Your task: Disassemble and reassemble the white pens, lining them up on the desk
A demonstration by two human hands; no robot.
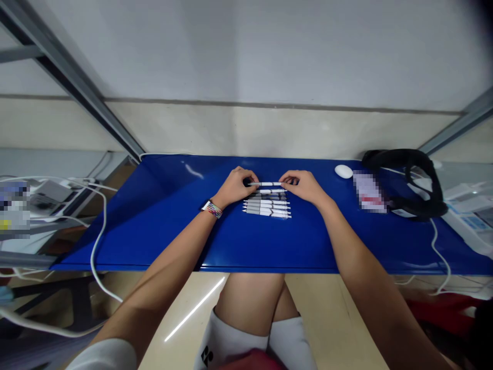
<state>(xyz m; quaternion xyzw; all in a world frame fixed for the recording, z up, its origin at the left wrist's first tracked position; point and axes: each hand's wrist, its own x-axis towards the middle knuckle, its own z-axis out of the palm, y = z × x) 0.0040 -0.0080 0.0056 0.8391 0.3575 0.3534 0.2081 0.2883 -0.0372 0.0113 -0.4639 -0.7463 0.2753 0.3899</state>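
Several white-and-grey pens (265, 207) lie side by side in a stack of rows on the blue table (154, 226), their tips towards the left. At the far end of the row is one more pen (269, 184), held level between both hands. My left hand (238, 186) pinches its grey tip end, with the fingers curled. The white end is between the thumb and fingers of my right hand (302, 186). Whether this pen rests on the table or is just above it, I cannot tell.
A white oval object (343, 171), a blurred pinkish packet (370, 192) and a black headband-like strap (435, 180) are on the table's right side. White cables (100, 231) hang over the left edge. A wall stands behind the table.
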